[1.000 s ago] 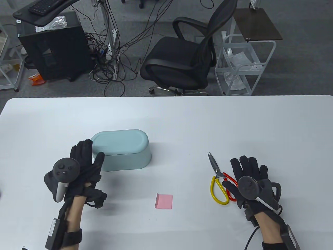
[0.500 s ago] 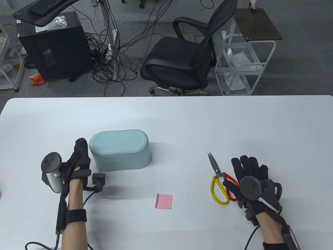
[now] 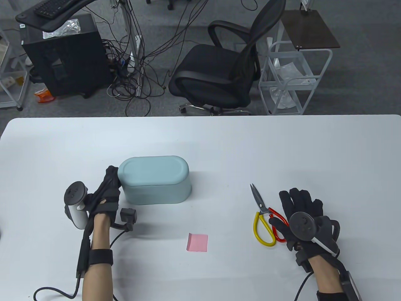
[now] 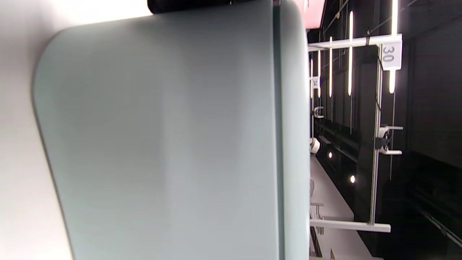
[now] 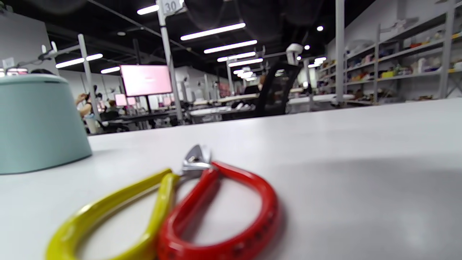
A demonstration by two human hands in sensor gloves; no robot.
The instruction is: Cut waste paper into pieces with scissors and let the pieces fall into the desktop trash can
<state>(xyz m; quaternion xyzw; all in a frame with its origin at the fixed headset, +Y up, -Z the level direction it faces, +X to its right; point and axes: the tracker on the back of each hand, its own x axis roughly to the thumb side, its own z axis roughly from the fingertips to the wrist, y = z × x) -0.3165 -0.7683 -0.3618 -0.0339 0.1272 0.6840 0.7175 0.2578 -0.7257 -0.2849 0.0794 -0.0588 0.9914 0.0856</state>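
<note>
A pale teal desktop trash can (image 3: 155,180) with its lid on stands left of centre and fills the left wrist view (image 4: 162,144). My left hand (image 3: 109,185) stands on edge, its straight fingers pressed against the can's left end. A pink square of paper (image 3: 197,242) lies flat near the front middle. The scissors (image 3: 262,213), blades together, with a yellow and a red handle, lie to the right and show close up in the right wrist view (image 5: 180,213). My right hand (image 3: 300,200) rests flat on the table, its thumb side over the red handle, holding nothing.
The white table (image 3: 282,150) stretches wide behind the objects. A black office chair (image 3: 219,75) and a white wire cart (image 3: 291,81) stand on the floor past the far edge. A cable (image 3: 53,291) trails from my left forearm.
My left hand turned onto its edge beside the trash can and slid the can a little to the right. The right hand, scissors and pink paper have stayed put.
</note>
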